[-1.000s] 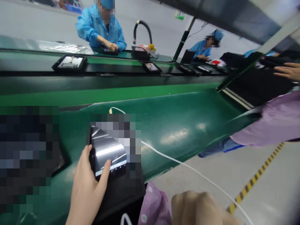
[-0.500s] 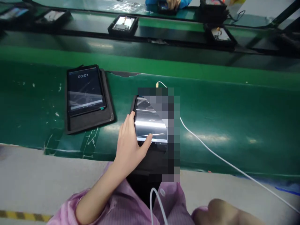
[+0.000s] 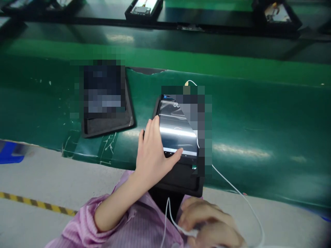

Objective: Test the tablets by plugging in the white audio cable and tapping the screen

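Note:
A tablet [image 3: 178,134] with a lit dark screen lies in a black tray [image 3: 181,182] at the table's front edge; its right side is hidden by a pixelated patch. My left hand [image 3: 153,155] rests on its lower left, fingers stretched along the left edge and thumb on the lower screen. Low in the view, my right hand [image 3: 209,224] is closed around the end of a white cable [image 3: 181,229]. That hand is slightly blurred. The cable loops in front of the pink striped shirt and runs off to the right.
Another black tray [image 3: 111,129] stands to the left, its contents pixelated. Behind, several black trays with device parts, one holding a white panel [image 3: 144,7], line the belt. A yellow cable tip [image 3: 186,83] lies beyond the tablet. Yellow-black tape [image 3: 38,203] marks the floor.
My right hand has come in from the lower right with the cable end, now in front of my body. The view has tilted down and left; my left hand stays on the tablet.

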Demonstrator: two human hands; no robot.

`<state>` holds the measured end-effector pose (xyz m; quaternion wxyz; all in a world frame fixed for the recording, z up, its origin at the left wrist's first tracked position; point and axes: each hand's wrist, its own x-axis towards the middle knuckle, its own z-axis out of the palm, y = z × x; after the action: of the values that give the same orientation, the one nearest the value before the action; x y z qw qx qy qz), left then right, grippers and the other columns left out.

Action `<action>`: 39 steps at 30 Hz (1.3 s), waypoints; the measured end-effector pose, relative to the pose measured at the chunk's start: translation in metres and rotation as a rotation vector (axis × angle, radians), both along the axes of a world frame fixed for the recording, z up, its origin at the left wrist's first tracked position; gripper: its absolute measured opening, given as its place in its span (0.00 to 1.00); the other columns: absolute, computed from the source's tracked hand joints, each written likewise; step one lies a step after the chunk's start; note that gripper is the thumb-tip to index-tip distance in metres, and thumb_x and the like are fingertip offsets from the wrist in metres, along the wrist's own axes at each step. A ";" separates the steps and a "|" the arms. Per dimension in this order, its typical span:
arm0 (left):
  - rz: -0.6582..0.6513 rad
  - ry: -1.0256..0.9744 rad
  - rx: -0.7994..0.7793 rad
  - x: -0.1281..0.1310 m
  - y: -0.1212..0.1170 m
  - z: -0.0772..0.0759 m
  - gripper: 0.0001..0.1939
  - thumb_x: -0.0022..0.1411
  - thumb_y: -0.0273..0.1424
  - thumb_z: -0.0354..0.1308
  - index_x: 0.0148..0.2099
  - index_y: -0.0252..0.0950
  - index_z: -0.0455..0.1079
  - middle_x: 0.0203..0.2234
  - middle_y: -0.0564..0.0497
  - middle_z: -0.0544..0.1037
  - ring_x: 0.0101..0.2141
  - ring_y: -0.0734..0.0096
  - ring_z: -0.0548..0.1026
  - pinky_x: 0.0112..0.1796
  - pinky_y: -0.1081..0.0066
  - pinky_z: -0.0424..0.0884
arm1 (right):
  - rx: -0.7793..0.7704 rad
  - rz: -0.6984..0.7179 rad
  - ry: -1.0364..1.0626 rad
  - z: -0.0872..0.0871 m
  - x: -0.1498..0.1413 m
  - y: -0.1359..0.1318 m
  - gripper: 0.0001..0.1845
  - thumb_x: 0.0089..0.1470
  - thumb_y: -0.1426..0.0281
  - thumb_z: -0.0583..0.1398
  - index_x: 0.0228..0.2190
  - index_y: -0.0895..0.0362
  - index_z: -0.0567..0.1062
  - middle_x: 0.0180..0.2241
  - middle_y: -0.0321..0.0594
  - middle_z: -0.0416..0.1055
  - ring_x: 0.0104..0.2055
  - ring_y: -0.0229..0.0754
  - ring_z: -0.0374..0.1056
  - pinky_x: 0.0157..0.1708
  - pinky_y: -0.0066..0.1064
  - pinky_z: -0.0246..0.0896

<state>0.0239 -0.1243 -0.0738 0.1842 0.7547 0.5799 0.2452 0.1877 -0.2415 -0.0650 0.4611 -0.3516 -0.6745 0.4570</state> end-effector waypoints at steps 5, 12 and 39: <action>-0.052 -0.109 -0.060 -0.009 0.000 0.001 0.43 0.65 0.46 0.55 0.71 0.37 0.35 0.67 0.33 0.53 0.66 0.42 0.53 0.60 0.41 0.57 | 0.001 -0.026 -0.064 -0.012 -0.008 0.001 0.07 0.64 0.77 0.55 0.35 0.54 0.69 0.36 0.37 0.73 0.38 0.35 0.72 0.48 0.28 0.70; -0.065 -0.145 -0.094 -0.013 0.000 0.001 0.45 0.62 0.41 0.59 0.71 0.39 0.35 0.68 0.36 0.52 0.67 0.44 0.50 0.61 0.43 0.55 | 0.074 -0.033 -0.097 -0.014 -0.009 0.002 0.08 0.66 0.76 0.52 0.35 0.56 0.69 0.35 0.39 0.72 0.38 0.36 0.72 0.46 0.25 0.71; -0.204 -0.048 -0.166 -0.023 -0.001 0.002 0.58 0.57 0.46 0.65 0.72 0.41 0.26 0.70 0.33 0.44 0.68 0.42 0.40 0.62 0.39 0.52 | -0.129 -0.037 -0.515 -0.060 0.057 -0.027 0.13 0.65 0.67 0.54 0.46 0.54 0.77 0.38 0.45 0.79 0.37 0.46 0.78 0.36 0.30 0.76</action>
<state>0.0013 -0.1253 -0.0713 0.2838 0.7860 0.5138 0.1942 0.2451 -0.2684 -0.1251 0.2593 -0.4972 -0.7324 0.3862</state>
